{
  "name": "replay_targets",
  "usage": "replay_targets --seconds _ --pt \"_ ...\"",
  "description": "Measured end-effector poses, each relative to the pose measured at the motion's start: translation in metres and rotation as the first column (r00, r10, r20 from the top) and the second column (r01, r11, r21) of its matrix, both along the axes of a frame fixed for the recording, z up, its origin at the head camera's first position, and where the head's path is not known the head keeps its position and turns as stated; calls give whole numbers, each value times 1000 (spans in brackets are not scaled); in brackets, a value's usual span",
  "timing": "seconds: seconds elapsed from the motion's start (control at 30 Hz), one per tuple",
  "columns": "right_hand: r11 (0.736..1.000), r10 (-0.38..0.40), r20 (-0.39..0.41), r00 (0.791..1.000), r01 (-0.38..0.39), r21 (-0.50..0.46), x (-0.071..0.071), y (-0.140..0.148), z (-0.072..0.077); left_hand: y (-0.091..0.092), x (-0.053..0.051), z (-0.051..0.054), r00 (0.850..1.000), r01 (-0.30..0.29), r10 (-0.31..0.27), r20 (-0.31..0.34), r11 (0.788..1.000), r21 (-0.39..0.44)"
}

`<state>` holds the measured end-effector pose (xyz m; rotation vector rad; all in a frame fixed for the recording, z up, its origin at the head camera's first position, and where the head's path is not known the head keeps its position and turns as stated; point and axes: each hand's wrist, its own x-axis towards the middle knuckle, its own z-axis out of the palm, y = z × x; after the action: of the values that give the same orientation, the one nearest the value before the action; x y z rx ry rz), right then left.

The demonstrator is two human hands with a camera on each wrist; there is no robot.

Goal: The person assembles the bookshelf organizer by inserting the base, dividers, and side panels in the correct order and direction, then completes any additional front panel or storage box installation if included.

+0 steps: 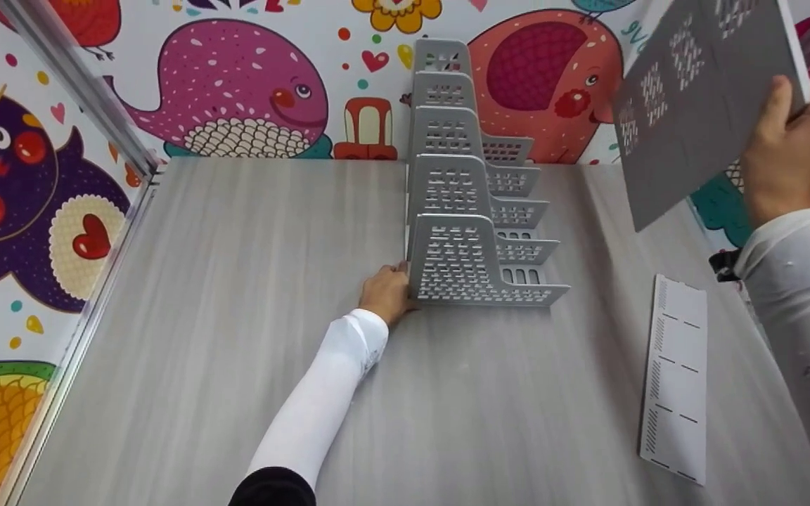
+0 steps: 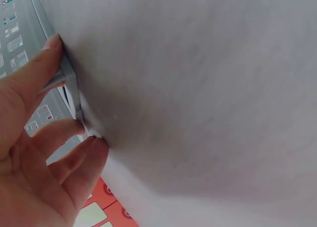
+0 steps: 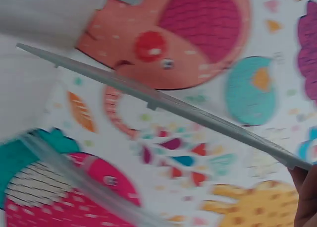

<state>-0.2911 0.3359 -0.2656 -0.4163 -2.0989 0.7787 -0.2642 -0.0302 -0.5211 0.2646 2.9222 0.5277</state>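
A grey plastic file rack point(image 1: 455, 223) with several perforated upright dividers stands on the table, its dividers lined up from front to back. My left hand point(image 1: 385, 295) grips the rack's near left corner. In the left wrist view, the thumb and fingertips of the left hand point(image 2: 42, 152) pinch its edge. Raised at the upper right, my right hand point(image 1: 795, 151) holds a flat grey panel point(image 1: 700, 119) with slotted patterns by its edge. The right wrist view shows this panel point(image 3: 183, 108) nearly edge-on, small tabs along its underside.
A long, light grey slotted panel point(image 1: 679, 379) lies flat at the right side of the table point(image 1: 271, 246). Walls printed with cartoon animals point(image 1: 236, 84) close off the back and sides. A metal frame rail point(image 1: 88, 337) runs along the left edge.
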Motion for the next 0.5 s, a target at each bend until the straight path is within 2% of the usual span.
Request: replay_targets --seconds 0.1,0.17,0.27,0.33,0.4,0.47,0.5 --pt "994 67 -107 992 -57 94 3 -14 9 -4 -5 -3 999 17 -17 44 1000 3" --pt "988 100 -164 981 -79 130 7 -27 18 -7 -11 -4 995 49 -50 89 999 16" --pt "981 175 -274 946 -144 129 8 -44 31 -11 -21 -4 979 121 -127 158 991 49" --pt "973 223 -341 913 -186 138 5 -56 38 -15 -24 -6 966 173 -186 182 981 84" --pt "962 271 -424 864 -227 153 1 -70 43 -20 -27 -8 952 204 -231 201 968 149" --pt "951 307 -488 818 -249 181 -1 -85 45 -26 -27 -8 943 199 -250 221 953 227" --pt "944 330 -521 787 -267 194 -2 -94 46 -28 -28 -7 942 185 -247 225 946 266"
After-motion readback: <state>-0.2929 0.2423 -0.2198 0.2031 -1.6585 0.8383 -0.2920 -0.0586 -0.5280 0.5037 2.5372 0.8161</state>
